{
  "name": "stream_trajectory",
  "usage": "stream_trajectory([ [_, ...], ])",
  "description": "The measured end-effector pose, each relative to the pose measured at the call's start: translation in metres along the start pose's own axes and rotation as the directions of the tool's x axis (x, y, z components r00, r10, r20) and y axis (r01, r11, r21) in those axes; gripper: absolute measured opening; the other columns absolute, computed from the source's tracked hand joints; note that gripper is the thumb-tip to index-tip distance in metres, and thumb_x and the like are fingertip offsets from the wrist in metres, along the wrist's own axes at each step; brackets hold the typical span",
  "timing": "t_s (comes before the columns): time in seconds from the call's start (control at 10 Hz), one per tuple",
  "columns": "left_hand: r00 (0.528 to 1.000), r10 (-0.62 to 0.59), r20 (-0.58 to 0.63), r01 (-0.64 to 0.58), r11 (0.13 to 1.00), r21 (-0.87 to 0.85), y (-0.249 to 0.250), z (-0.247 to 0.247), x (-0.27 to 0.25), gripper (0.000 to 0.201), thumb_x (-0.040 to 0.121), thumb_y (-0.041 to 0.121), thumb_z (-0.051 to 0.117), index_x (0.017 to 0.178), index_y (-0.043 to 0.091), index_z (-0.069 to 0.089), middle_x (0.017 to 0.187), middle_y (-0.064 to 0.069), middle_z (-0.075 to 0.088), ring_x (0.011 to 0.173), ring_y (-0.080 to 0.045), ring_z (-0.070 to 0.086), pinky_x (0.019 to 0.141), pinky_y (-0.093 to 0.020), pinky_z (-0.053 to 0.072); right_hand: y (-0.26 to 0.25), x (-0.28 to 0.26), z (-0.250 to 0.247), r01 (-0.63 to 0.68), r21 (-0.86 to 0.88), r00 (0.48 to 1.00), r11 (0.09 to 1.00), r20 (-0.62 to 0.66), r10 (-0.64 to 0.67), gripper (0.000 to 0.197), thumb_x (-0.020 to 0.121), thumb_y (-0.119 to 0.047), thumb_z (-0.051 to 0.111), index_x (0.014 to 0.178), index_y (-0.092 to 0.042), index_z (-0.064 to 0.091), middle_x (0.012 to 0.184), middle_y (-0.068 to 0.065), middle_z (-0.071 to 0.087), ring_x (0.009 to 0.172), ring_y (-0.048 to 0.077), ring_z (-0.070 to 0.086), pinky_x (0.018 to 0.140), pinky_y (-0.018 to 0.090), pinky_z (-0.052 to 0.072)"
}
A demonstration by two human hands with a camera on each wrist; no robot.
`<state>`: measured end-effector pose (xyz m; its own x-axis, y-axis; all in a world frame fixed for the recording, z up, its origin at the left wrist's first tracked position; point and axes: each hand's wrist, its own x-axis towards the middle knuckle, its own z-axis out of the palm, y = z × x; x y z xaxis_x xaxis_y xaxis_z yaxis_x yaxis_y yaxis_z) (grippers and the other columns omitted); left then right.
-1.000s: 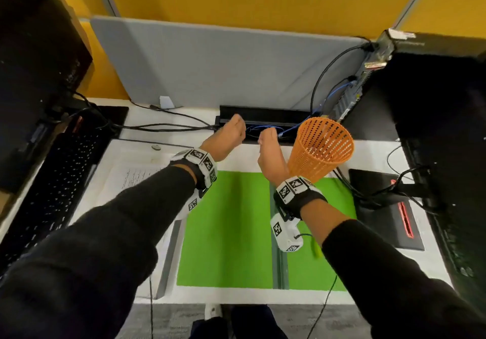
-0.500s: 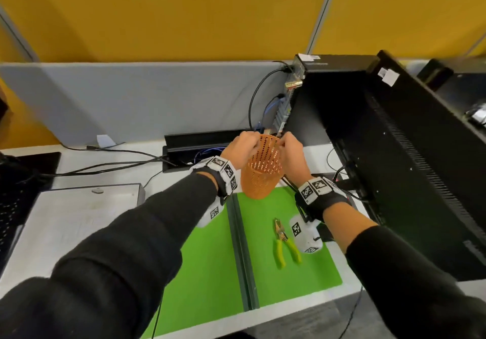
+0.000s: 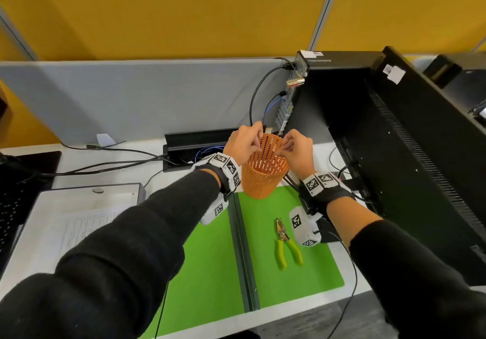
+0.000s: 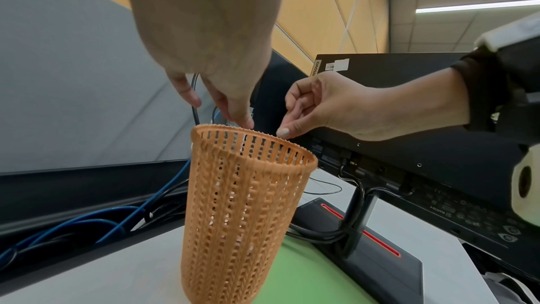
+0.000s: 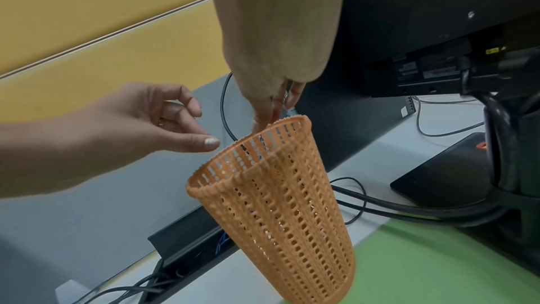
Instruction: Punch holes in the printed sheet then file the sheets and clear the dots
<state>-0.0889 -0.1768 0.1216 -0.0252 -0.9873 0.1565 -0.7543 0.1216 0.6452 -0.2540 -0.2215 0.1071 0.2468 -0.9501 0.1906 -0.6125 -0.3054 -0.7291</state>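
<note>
Both hands hover at the rim of the orange mesh basket (image 3: 264, 174) standing at the green folder's (image 3: 210, 259) far edge, left hand (image 3: 244, 144) and right hand (image 3: 297, 152) with fingers loosely released, holding nothing, seemingly placing it as the bin for dots, while the printed sheet (image 3: 79, 228) waits near the bench's left edge

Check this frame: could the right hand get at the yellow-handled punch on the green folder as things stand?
Probably yes. The punch lies uncovered on the green folder, just beneath the right wrist. The right hand is only up at the orange basket rim, gripping nothing I can make out.
</note>
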Motion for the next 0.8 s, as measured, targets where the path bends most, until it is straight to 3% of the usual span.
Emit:
stream_trajectory([
  [0.1,1.000,0.005,-0.008,-0.005,1.000,-0.006,-0.004,0.000,0.002,0.016,0.081,0.007,0.067,0.087,0.013,0.054,0.073,0.000,0.068,0.074,-0.016,0.067,0.081,-0.041,0.056,0.001,0.005,0.002,-0.015,-0.027,1.000,1.000,0.009,0.015,0.019,0.071,0.007,0.072,0.079,-0.007,0.061,0.075,0.014,0.067,0.064,0.013,0.060,0.055,0.003,0.045],
  [0.2,1.000,-0.004,0.009,0.004,1.000,0.011,-0.005,-0.001,0.001,0.007,0.088,0.006,0.058,0.093,0.011,0.059,0.082,-0.004,0.069,0.080,-0.018,0.066,0.082,-0.040,0.055,0.003,0.007,0.004,-0.016,-0.052,1.000,0.999,0.008,0.016,0.012,0.078,0.008,0.062,0.081,-0.003,0.064,0.076,0.014,0.067,0.062,0.013,0.058,0.055,0.003,0.044],
  [0.3,0.998,-0.014,0.057,0.011,0.998,0.054,-0.005,-0.002,0.000,0.014,0.090,0.004,0.054,0.101,0.012,0.060,0.087,-0.005,0.067,0.080,-0.019,0.065,0.078,-0.035,0.057,-0.001,0.008,0.002,-0.024,-0.043,0.999,0.999,0.026,0.025,0.011,0.084,0.007,0.055,0.088,0.001,0.063,0.076,0.015,0.063,0.056,0.016,0.055,0.060,0.020,0.053],
  [0.4,0.989,-0.101,0.104,0.093,0.993,0.075,0.000,-0.010,-0.001,0.017,0.093,0.008,0.048,0.081,0.018,0.055,0.071,0.000,0.056,0.066,-0.021,0.059,0.070,-0.036,0.056,-0.010,0.010,-0.001,-0.060,-0.104,0.997,0.993,0.043,0.065,0.014,0.086,0.002,0.056,0.098,0.002,0.063,0.080,0.012,0.060,0.068,0.024,0.058,0.071,0.036,0.054],
  [0.5,0.993,-0.023,0.116,0.005,0.988,0.151,-0.001,-0.016,-0.004,0.004,0.095,0.012,0.049,0.094,0.012,0.054,0.078,-0.001,0.051,0.065,-0.020,0.052,0.056,-0.031,0.050,-0.013,0.012,0.001,-0.032,-0.218,0.997,0.975,0.060,0.046,0.011,0.088,-0.008,0.056,0.097,-0.002,0.061,0.089,0.013,0.063,0.080,0.027,0.062,0.066,0.028,0.048],
  [0.6,0.988,-0.022,0.151,-0.018,0.966,0.258,0.010,-0.037,-0.009,0.020,0.099,0.017,0.042,0.104,0.006,0.058,0.084,-0.012,0.059,0.075,-0.025,0.057,0.061,-0.031,0.047,-0.023,0.014,-0.002,0.074,-0.364,0.983,0.928,0.184,-0.007,0.010,0.091,-0.010,0.051,0.097,-0.007,0.058,0.093,0.014,0.063,0.085,0.031,0.064,0.062,0.021,0.037],
  [0.7,0.999,-0.034,0.007,0.029,0.934,0.357,0.010,-0.062,-0.012,0.040,0.100,0.034,0.036,0.076,0.010,0.057,0.066,-0.009,0.054,0.062,-0.024,0.049,0.061,-0.036,0.040,-0.044,0.016,-0.011,0.169,-0.362,0.976,0.917,0.192,-0.104,0.030,0.098,-0.025,0.041,0.084,-0.006,0.060,0.071,0.008,0.057,0.075,0.029,0.061,0.070,0.035,0.047],
  [0.8,0.995,-0.055,-0.081,0.083,0.914,0.396,0.005,-0.097,-0.014,0.031,0.095,0.038,0.042,0.075,0.016,0.046,0.070,-0.005,0.056,0.066,-0.025,0.052,0.062,-0.033,0.039,-0.067,0.032,-0.014,0.155,-0.259,0.985,0.953,0.120,-0.127,0.054,0.097,-0.043,0.035,0.053,-0.013,0.044,0.053,0.002,0.047,0.054,0.021,0.052,0.060,0.035,0.045],
])
